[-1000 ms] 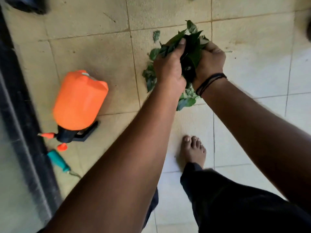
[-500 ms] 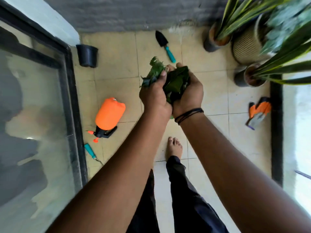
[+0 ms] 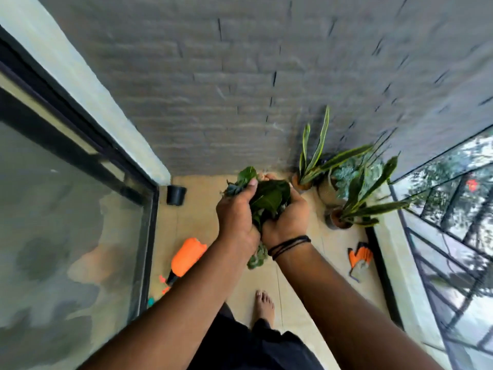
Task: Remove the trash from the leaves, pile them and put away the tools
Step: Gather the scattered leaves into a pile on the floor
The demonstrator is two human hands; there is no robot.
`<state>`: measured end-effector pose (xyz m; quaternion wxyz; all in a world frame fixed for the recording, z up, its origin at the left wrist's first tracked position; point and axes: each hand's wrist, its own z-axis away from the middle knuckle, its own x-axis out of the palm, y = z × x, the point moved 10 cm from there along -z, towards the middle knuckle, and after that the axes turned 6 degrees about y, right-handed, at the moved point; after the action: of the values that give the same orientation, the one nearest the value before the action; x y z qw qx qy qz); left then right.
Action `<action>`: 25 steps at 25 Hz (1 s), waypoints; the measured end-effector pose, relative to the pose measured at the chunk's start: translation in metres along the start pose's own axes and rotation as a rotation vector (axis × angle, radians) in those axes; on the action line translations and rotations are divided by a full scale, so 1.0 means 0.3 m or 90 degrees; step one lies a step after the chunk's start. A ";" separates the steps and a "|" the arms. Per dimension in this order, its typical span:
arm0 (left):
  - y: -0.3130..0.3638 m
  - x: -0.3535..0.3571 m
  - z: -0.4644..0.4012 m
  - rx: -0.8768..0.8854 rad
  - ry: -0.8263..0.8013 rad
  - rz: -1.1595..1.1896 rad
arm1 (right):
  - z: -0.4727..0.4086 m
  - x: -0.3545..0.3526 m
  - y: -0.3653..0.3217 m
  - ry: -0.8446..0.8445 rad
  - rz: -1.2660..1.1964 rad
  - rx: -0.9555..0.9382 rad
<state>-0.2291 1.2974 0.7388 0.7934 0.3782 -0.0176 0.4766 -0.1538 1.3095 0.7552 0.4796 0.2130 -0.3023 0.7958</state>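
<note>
A bundle of dark green leaves (image 3: pixel 268 197) is held up in front of me, well above the floor. My left hand (image 3: pixel 236 218) grips it from the left with fingers curled over the top. My right hand (image 3: pixel 286 218), with black cords at the wrist, cups it from the right. A few leaves (image 3: pixel 256 257) hang out below my wrists. On the tiled floor lie an orange sprayer (image 3: pixel 186 256) at the left and orange-and-grey gloves (image 3: pixel 358 259) at the right.
A glass door with a black frame (image 3: pixel 149 236) runs along the left. A grey brick wall (image 3: pixel 240 89) closes the far end, with a small black pot (image 3: pixel 176 194) and several potted plants (image 3: pixel 346 188) at its foot. A railing (image 3: pixel 440 249) borders the right. My bare foot (image 3: pixel 264 305) stands on the tiles.
I have risen from the floor with the leaves in both hands; the view has tilted up toward the wall. The trowel seen half a second ago is now hidden.
</note>
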 end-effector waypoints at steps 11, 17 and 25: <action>0.184 0.116 0.099 -0.080 -0.173 -0.036 | 0.187 0.196 -0.005 -0.019 -0.103 -0.131; 0.006 0.291 0.298 -0.186 -0.345 -0.174 | 0.377 0.072 -0.235 0.026 -0.238 -0.287; -0.564 0.301 0.942 -0.348 -0.584 -0.379 | 0.916 -0.497 -0.549 0.090 -0.439 -0.566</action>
<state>0.0443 1.1464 0.8768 0.8723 0.3161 -0.3732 0.0013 0.0736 1.0854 0.9066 0.7745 0.0232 -0.4882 0.4016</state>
